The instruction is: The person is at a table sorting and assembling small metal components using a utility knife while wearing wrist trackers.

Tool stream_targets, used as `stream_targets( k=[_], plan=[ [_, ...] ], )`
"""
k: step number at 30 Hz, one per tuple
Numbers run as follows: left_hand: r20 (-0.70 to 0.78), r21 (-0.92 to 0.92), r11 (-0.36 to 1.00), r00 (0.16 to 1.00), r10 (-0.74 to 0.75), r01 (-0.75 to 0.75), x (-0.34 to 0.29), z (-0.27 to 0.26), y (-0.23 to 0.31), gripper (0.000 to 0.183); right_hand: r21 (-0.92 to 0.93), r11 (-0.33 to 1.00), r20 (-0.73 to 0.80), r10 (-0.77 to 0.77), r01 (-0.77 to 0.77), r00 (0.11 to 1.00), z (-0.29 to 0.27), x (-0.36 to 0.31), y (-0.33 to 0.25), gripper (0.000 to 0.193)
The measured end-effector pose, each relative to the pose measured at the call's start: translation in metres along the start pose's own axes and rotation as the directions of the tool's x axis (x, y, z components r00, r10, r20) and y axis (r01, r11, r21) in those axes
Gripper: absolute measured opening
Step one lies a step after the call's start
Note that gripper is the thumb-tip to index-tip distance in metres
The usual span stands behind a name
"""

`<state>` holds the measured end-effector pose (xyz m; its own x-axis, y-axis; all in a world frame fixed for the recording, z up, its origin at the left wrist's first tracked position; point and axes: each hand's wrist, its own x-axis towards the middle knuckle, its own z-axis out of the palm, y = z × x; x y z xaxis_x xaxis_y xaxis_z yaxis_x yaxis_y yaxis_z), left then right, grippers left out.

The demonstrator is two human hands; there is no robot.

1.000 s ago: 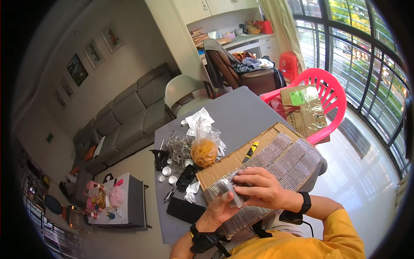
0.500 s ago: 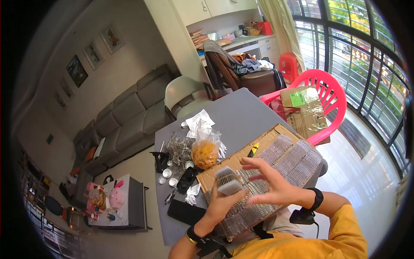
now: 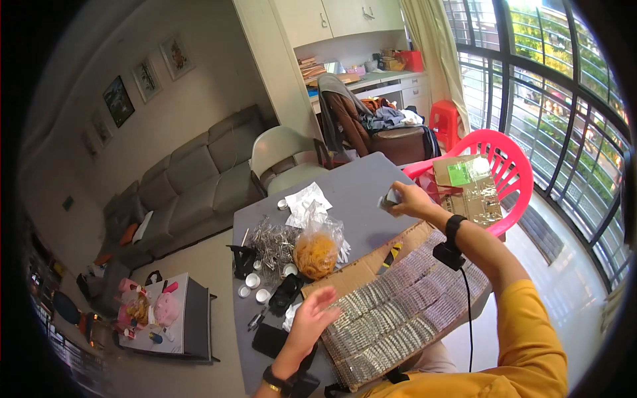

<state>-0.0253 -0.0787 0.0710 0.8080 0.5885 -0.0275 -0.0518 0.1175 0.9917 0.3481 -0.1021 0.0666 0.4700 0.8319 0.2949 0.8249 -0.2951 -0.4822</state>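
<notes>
My right hand (image 3: 417, 200) reaches over the far right part of the grey table (image 3: 358, 174), its fingers closed around a small stack of clear plastic pieces (image 3: 389, 199). My left hand (image 3: 308, 324) is empty, fingers apart, above the near left corner of a shallow cardboard box (image 3: 337, 273). Rows of small, shiny, clear-wrapped pieces (image 3: 398, 305) fill most of that box; what they are I cannot make out. A yellow and black utility knife (image 3: 391, 257) lies along the box's far side.
Left of the box are a bag of orange rubber bands (image 3: 315, 255), a heap of thin metal pieces (image 3: 275, 243), white caps (image 3: 263, 296), crumpled tissue (image 3: 308, 199) and a black phone-like slab (image 3: 279, 343). A pink chair (image 3: 521, 166) holding a carton (image 3: 471, 189) stands at the right.
The plastic stack has passed from my left hand to my right, which has moved far across the table. My left hand has opened and drawn back slightly to the left.
</notes>
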Motion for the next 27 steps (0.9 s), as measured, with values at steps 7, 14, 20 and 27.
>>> stream_targets(
  k=[7,14,20,27],
  plan=[
    [-0.174,-0.022,0.994,0.979,-0.107,0.104,-0.034,-0.032,-0.018,0.032,-0.296,0.955,0.013,-0.007,0.01,1.0,0.051,0.044,0.019,0.048],
    [-0.157,-0.023,0.994,0.982,-0.108,0.106,-0.031,-0.032,-0.027,0.031,-0.282,0.959,0.103,0.029,0.001,0.994,0.069,0.05,0.03,0.066],
    [-0.102,-0.15,0.988,0.994,-0.046,0.03,-0.004,-0.009,-0.026,0.022,-0.141,0.919,0.214,-0.334,0.368,0.918,-0.013,-0.007,-0.021,0.049],
    [0.144,-0.52,0.828,0.977,-0.159,0.211,0.009,0.03,-0.035,0.022,-0.145,0.944,0.114,-0.283,0.298,0.952,-0.059,-0.089,0.078,0.047]
  ],
)
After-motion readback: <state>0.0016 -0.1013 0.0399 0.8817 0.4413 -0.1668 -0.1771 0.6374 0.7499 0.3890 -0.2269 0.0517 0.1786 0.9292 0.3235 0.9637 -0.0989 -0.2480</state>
